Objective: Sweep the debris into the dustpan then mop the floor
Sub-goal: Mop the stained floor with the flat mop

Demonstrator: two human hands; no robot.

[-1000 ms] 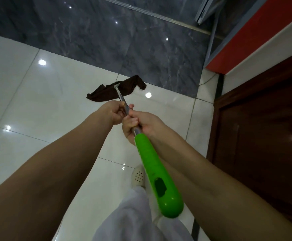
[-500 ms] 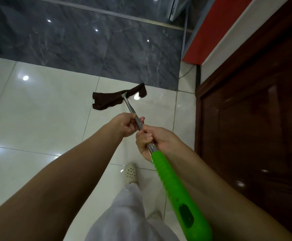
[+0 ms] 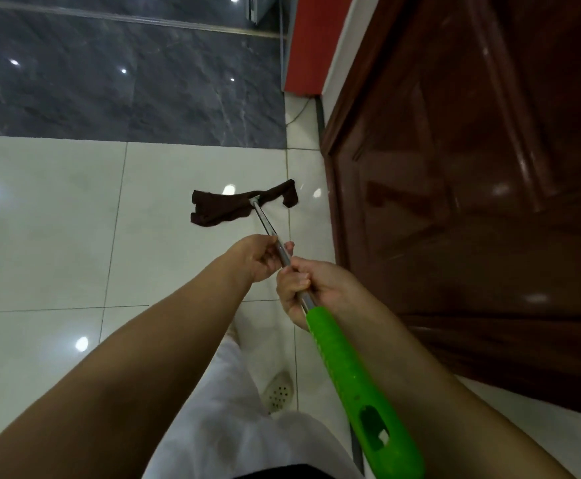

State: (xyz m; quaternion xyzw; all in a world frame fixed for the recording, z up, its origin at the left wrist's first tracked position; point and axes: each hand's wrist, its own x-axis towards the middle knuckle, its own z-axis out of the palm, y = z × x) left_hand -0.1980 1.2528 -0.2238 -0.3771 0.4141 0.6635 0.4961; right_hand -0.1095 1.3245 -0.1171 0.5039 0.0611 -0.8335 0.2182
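- Left hand [image 3: 258,257] and right hand [image 3: 311,288] both clasp one mop pole [image 3: 269,227], left ahead of right.
- One brown mop cloth [image 3: 223,207] lies on white floor [image 3: 57,236] beyond both hands.
- One green handle [image 3: 347,375] trails behind the right hand.

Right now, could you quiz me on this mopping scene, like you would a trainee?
1. True or false: both hands grip the mop pole.
2. Which hand sits nearer the green handle? A) left hand B) right hand
3. Fill in: the dark mop cloth lies on the ___ floor tiles.

Key: 1 true. 2 B. 3 white; the cloth lies flat there, close to the brown wooden door, short of the grey tiles.
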